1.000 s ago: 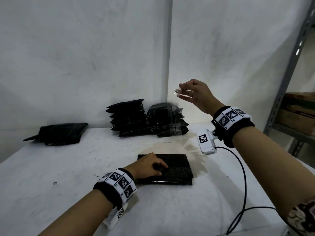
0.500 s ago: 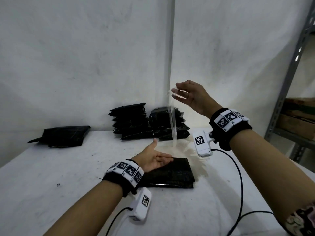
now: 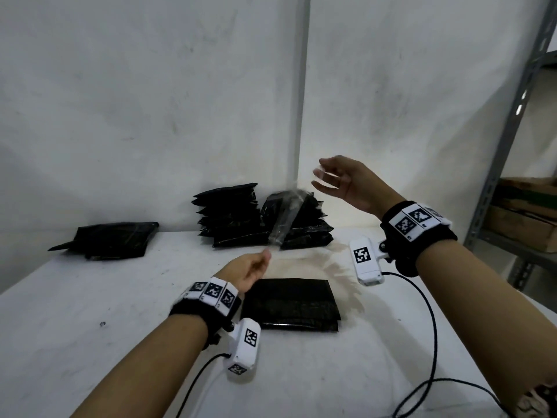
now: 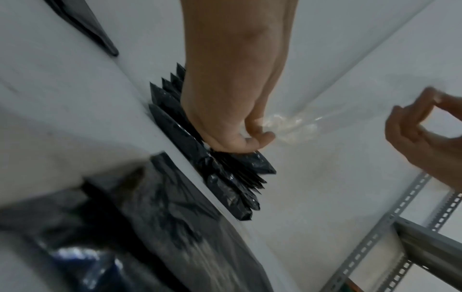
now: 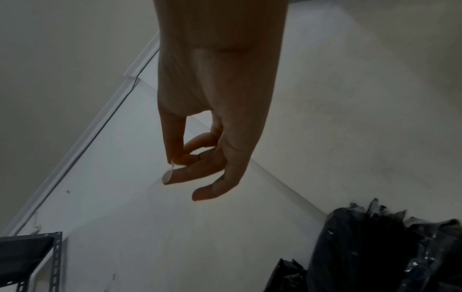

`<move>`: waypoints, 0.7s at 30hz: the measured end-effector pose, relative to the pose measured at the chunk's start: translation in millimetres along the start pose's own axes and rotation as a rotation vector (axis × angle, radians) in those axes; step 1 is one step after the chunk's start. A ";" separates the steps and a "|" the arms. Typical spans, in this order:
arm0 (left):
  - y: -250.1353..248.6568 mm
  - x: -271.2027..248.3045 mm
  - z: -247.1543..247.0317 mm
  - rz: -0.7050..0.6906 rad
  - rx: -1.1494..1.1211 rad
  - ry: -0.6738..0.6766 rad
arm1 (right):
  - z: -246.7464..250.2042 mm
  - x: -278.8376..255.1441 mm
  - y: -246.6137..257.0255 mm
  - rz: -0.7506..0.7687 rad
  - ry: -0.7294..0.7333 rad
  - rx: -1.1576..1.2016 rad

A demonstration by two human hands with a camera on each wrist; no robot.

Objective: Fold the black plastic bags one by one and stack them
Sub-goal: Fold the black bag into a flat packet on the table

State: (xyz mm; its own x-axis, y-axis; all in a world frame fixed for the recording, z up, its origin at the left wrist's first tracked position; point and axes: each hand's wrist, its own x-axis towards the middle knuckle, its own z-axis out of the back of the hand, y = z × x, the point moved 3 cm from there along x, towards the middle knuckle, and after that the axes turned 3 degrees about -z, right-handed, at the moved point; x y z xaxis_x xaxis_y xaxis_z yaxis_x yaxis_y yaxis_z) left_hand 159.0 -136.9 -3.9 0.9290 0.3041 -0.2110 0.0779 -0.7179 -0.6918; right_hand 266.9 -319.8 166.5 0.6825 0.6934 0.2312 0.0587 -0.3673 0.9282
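A folded black bag [image 3: 289, 303] lies flat on the white table [image 3: 90, 327] in front of me. A clear plastic film [image 3: 284, 220] hangs stretched in the air above it. My right hand [image 3: 319, 173] is raised and pinches the film's top edge between thumb and fingertips [image 5: 175, 160]. My left hand [image 3: 265, 256] hovers over the folded bag's far left corner and grips the film's bunched lower end [image 4: 290, 126]. A stack of folded black bags [image 3: 229, 215] stands at the wall, with a wrapped black bundle [image 3: 301, 224] touching its right side.
One more flat black bag [image 3: 111, 239] lies at the back left. A grey metal shelf post [image 3: 512, 146] and a cardboard box [image 3: 524, 218] stand at the right. Black cables [image 3: 431, 327] trail across the table's right front.
My left hand lifted off the folded bag, opened, then rose and took hold of the clear film's lower end. My right hand stayed raised with the film.
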 end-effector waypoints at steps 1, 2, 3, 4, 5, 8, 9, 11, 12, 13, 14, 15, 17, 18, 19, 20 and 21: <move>-7.1 -0.1 11.2 -0.030 0.006 -0.023 | 5.1 -3.5 -3.2 -0.043 -0.007 -0.029; -13.9 -1.9 21.9 -0.060 0.030 -0.048 | 11.7 -7.1 -7.1 -0.092 -0.019 -0.066; -20.6 -3.6 31.0 -0.087 0.058 -0.071 | 19.3 -10.7 -12.1 -0.152 -0.031 -0.113; -26.5 -7.2 37.6 -0.116 0.085 -0.095 | 27.4 -14.7 -18.4 -0.222 -0.039 -0.169; -31.5 -11.0 43.4 -0.149 0.101 -0.119 | 36.4 -18.5 -25.8 -0.298 -0.046 -0.230; -39.6 -19.6 58.1 -0.205 0.122 -0.156 | 60.9 -30.7 -52.5 -0.507 -0.081 -0.377; -41.0 -22.3 61.0 -0.204 0.151 -0.154 | 68.0 -34.8 -61.3 -0.560 -0.098 -0.407; -38.8 -25.2 65.7 -0.184 0.242 -0.159 | 79.2 -42.9 -77.4 -0.635 -0.123 -0.424; -37.0 -26.0 67.9 -0.172 0.283 -0.167 | 83.1 -46.9 -84.2 -0.662 -0.122 -0.426; -34.4 -27.2 69.5 -0.166 0.316 -0.164 | 86.6 -50.3 -90.0 -0.682 -0.117 -0.441; -31.5 -29.2 70.4 -0.163 0.350 -0.150 | 89.4 -53.6 -94.6 -0.696 -0.112 -0.464; -29.3 -31.3 70.3 -0.164 0.387 -0.142 | 92.7 -56.3 -98.5 -0.702 -0.114 -0.482; -25.7 -35.2 70.9 -0.180 0.461 -0.140 | 98.7 -62.2 -105.1 -0.701 -0.141 -0.482; -24.5 -36.9 71.5 -0.189 0.469 -0.143 | 101.3 -65.2 -107.6 -0.702 -0.150 -0.484; -22.9 -38.2 72.0 -0.193 0.460 -0.143 | 102.8 -68.4 -109.5 -0.705 -0.153 -0.494; -22.0 -39.1 72.5 -0.197 0.454 -0.137 | 103.8 -71.4 -111.3 -0.710 -0.156 -0.504; -20.9 -39.5 72.9 -0.201 0.454 -0.138 | 105.3 -73.9 -113.3 -0.716 -0.164 -0.514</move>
State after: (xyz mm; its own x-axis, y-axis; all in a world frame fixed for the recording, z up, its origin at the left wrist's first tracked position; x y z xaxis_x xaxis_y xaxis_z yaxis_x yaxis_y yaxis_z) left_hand 94.3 -88.3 -31.5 0.8531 0.5098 -0.1112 0.0566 -0.3023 -0.9515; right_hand 286.5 -394.7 13.5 0.7057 0.5380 -0.4611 0.2039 0.4691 0.8593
